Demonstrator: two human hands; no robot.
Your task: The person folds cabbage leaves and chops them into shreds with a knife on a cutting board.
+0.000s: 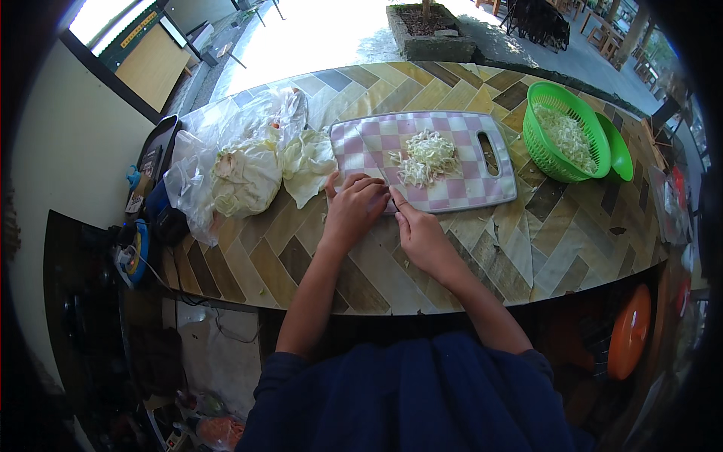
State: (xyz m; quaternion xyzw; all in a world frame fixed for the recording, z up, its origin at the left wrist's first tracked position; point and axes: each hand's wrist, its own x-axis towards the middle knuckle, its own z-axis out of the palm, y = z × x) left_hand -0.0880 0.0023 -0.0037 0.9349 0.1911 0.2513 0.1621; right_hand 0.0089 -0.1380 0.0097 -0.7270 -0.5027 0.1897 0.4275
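My right hand [422, 234] grips a kitchen knife near the front edge of a pink-and-white checkered cutting board [480, 195]. The knife's thin blade [370, 150] points away from me across the board's left half. My left hand [356, 206] is beside the knife, thumb side against my right fingertips, its fingers bent over the board's near edge. Whether it holds anything is hidden. A small heap of shredded cabbage [426, 155] lies on the board, right of the blade. Loose cabbage leaves [308, 161] rest against the board's left side, next to a partly peeled cabbage head [247, 178].
Clear plastic bags [195, 181] lie around the cabbage head. At the right, a green plastic colander [534, 135] holds shredded cabbage, with a green bowl [618, 150] behind it. Cables [175, 271] hang at the left table edge. An orange lid [628, 333] is below the tabletop, right.
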